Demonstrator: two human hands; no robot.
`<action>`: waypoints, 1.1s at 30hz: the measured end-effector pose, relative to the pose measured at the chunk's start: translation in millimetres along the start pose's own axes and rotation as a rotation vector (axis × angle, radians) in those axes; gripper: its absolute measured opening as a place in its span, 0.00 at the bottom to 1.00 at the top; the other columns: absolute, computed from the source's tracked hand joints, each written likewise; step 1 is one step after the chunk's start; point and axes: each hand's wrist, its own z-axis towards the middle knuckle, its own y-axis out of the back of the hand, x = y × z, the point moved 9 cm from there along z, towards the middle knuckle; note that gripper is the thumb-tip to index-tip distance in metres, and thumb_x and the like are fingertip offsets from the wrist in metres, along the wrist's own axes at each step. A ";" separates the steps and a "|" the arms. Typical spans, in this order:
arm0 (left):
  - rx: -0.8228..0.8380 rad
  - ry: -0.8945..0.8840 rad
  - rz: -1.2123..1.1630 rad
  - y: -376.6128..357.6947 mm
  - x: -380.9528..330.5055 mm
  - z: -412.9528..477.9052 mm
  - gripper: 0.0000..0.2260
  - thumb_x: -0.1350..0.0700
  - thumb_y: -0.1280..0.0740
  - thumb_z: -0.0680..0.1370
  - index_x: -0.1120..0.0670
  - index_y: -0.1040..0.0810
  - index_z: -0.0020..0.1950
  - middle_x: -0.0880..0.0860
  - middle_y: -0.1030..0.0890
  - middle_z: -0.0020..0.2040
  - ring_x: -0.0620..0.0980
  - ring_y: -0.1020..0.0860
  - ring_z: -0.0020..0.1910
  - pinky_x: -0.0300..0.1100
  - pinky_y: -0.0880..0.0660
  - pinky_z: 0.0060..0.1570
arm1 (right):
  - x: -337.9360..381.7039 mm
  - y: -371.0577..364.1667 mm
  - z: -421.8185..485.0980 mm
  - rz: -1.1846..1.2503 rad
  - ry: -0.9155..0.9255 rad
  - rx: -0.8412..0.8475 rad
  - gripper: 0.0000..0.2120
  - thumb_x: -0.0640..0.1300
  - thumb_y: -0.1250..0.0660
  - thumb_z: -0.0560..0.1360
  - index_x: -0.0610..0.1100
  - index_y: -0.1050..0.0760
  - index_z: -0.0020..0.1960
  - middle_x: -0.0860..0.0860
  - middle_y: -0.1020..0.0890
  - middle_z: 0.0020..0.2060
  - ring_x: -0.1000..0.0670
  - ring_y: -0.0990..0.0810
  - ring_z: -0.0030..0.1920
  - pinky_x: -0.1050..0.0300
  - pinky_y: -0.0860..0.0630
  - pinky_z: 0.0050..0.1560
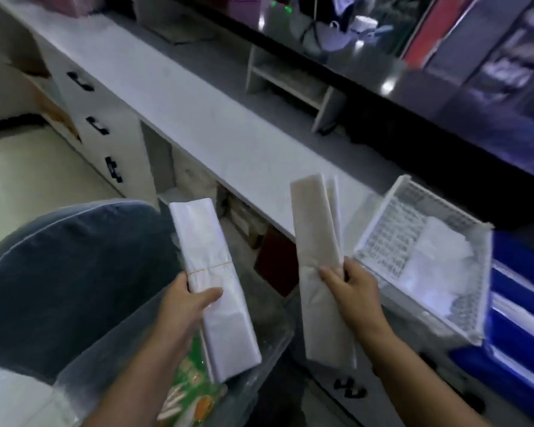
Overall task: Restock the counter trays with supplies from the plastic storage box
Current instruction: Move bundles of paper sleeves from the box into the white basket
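in the left hand (185,300), thumb on top and fingers curled beneath: a white bundle of folded bags (211,241), bound across by a thin yellow rubber band (210,268) just above the grip. held tilted, far end toward the tabletop (182,97), near end over the translucent plastic storage box (272,340) at the bottom of the view. inside that box, beside the left forearm: a green printed packet (195,383).

in the right hand (350,288), pinched at mid-length between thumb and curled fingers: a beige stack of flat paper bags (316,241), slightly fanned at the far end, well apart from the white bundle. held in the air just left of the white mesh tray (378,215), not touching it.

on the right end of the tabletop: the white mesh tray, with a loose pile of white plastic (438,260) along its right side and bare mesh on the left. just beyond the tray to the right: blue bins (521,303). further along the tabletop: a small white shelf unit (290,84). below the tabletop on the left: white drawers with black handles (97,124). at lower left, next to the box: a dark blue cushion (74,257).
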 end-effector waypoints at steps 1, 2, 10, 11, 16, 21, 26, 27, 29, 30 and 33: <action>0.050 -0.015 0.026 -22.1 -7.9 0.0 0.14 0.68 0.30 0.70 0.57 0.24 0.53 0.58 0.18 0.50 0.57 0.19 0.47 0.53 0.23 0.49 | -5.0 23.4 0.1 0.032 -0.029 -0.055 0.08 0.46 0.33 0.73 0.40 0.24 0.40 0.46 0.20 0.35 0.48 0.21 0.37 0.60 0.24 0.37; 0.100 -0.032 0.050 -45.4 -16.3 -1.2 0.13 0.68 0.30 0.70 0.56 0.24 0.52 0.57 0.18 0.49 0.56 0.19 0.47 0.52 0.23 0.48 | -10.4 46.7 -0.3 0.068 -0.055 -0.105 0.08 0.46 0.32 0.73 0.40 0.23 0.43 0.44 0.19 0.37 0.46 0.20 0.39 0.55 0.23 0.39; 0.350 -0.370 0.264 -245.7 -100.7 -30.9 0.15 0.65 0.32 0.72 0.53 0.29 0.56 0.49 0.20 0.46 0.45 0.21 0.43 0.37 0.27 0.35 | -83.1 218.3 -1.6 0.364 -0.178 -0.410 0.04 0.46 0.33 0.74 0.45 0.22 0.45 0.48 0.17 0.42 0.48 0.18 0.42 0.54 0.21 0.37; 0.375 -0.414 0.306 -272.8 -109.6 -35.2 0.16 0.64 0.32 0.72 0.52 0.29 0.57 0.47 0.21 0.46 0.44 0.22 0.43 0.36 0.28 0.35 | -96.0 237.4 -0.8 0.392 -0.195 -0.443 0.04 0.45 0.32 0.73 0.45 0.22 0.45 0.47 0.17 0.43 0.46 0.18 0.42 0.50 0.20 0.40; 0.448 -0.555 0.561 -399.5 -121.8 -33.4 0.15 0.62 0.33 0.72 0.51 0.32 0.56 0.46 0.23 0.45 0.45 0.23 0.42 0.35 0.30 0.35 | -152.6 316.8 9.9 0.465 -0.238 -0.556 0.07 0.45 0.32 0.73 0.45 0.25 0.38 0.46 0.19 0.40 0.44 0.21 0.41 0.50 0.22 0.41; 0.445 -0.592 0.953 -469.4 -88.8 -1.3 0.23 0.57 0.39 0.74 0.54 0.35 0.69 0.51 0.26 0.56 0.54 0.27 0.53 0.41 0.34 0.48 | -192.2 361.8 30.4 0.489 -0.233 -0.553 0.06 0.44 0.32 0.74 0.42 0.24 0.40 0.44 0.19 0.40 0.43 0.20 0.41 0.51 0.22 0.39; 0.275 -0.688 1.245 -468.3 -58.5 20.9 0.23 0.66 0.44 0.75 0.54 0.34 0.70 0.57 0.32 0.70 0.57 0.32 0.67 0.46 0.34 0.64 | -214.7 370.7 50.6 0.506 -0.253 -0.474 0.05 0.44 0.32 0.73 0.42 0.24 0.42 0.43 0.18 0.42 0.43 0.19 0.42 0.48 0.20 0.42; 0.227 -0.767 1.307 -468.2 -57.3 18.5 0.23 0.66 0.43 0.75 0.54 0.33 0.70 0.57 0.32 0.70 0.58 0.32 0.67 0.47 0.34 0.64 | -217.2 369.6 53.7 0.516 -0.257 -0.456 0.06 0.44 0.32 0.73 0.42 0.24 0.42 0.43 0.18 0.42 0.43 0.19 0.42 0.48 0.20 0.42; 0.230 -0.874 1.399 -473.4 -51.6 10.4 0.22 0.62 0.39 0.75 0.53 0.33 0.70 0.57 0.35 0.72 0.57 0.36 0.70 0.49 0.37 0.69 | -220.4 365.8 58.6 0.533 -0.262 -0.428 0.06 0.44 0.32 0.74 0.41 0.23 0.43 0.42 0.18 0.42 0.43 0.19 0.42 0.50 0.20 0.39; 0.288 -0.873 1.438 -477.1 -45.0 7.3 0.23 0.59 0.37 0.75 0.52 0.34 0.71 0.56 0.37 0.74 0.56 0.39 0.72 0.49 0.40 0.71 | -220.7 363.6 61.0 0.540 -0.264 -0.416 0.06 0.44 0.32 0.74 0.40 0.23 0.43 0.42 0.18 0.42 0.43 0.19 0.41 0.52 0.21 0.38; 0.456 -0.815 1.610 -481.6 -21.3 8.8 0.27 0.52 0.37 0.77 0.47 0.41 0.74 0.52 0.45 0.78 0.52 0.48 0.76 0.49 0.48 0.75 | -218.1 357.5 67.3 0.551 -0.262 -0.381 0.05 0.44 0.32 0.74 0.41 0.23 0.44 0.43 0.17 0.42 0.44 0.18 0.41 0.53 0.21 0.38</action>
